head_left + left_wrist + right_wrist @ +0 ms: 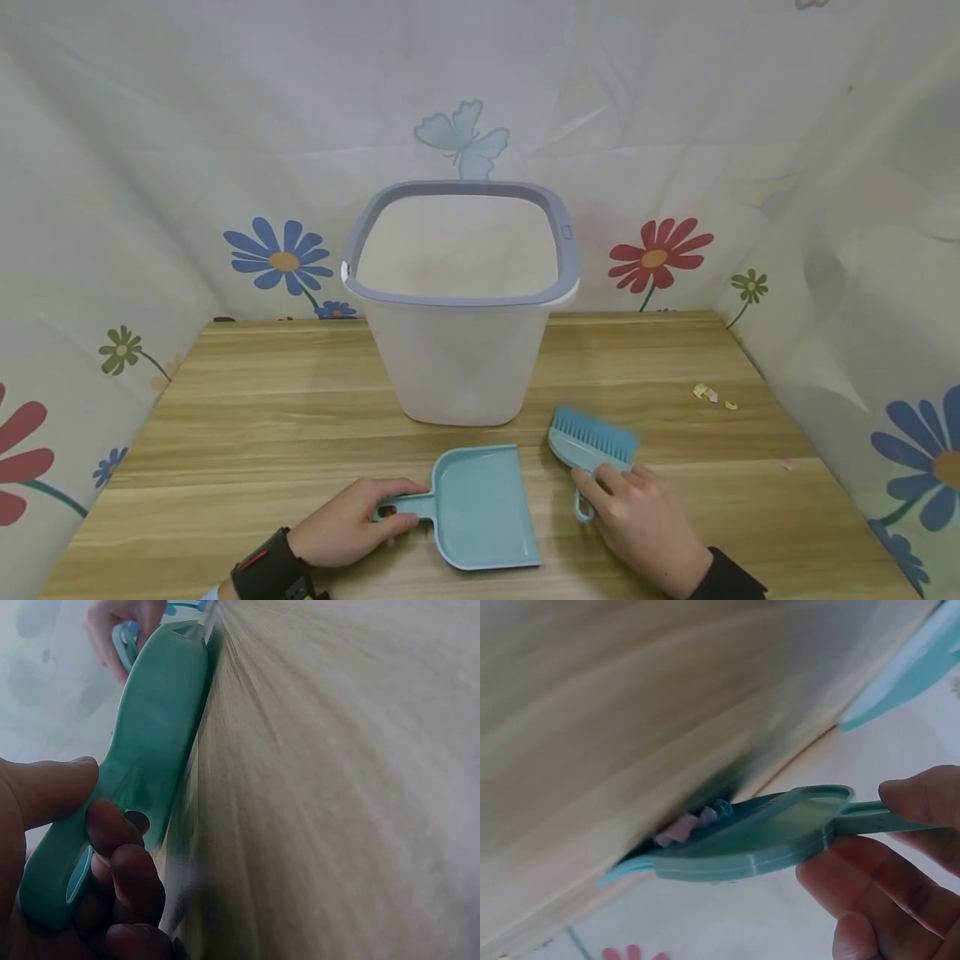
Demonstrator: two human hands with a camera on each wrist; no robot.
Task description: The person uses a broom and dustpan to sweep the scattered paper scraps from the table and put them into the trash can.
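While the left hand (pixel 345 525) curls round the dustpan (pixel 480 504) handle before the bin (pixel 459 300), the right hand (pixel 645 521) pinches the brush (pixel 592 442) handle; both look light, rigid plastic.

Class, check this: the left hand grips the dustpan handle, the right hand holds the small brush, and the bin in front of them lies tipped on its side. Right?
Not quite. The bin stands upright on the table, as the head view shows. The rest holds.

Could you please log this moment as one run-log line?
left hand: grips dustpan handle | right hand: holds brush handle | bin: upright behind | scraps: on table, right
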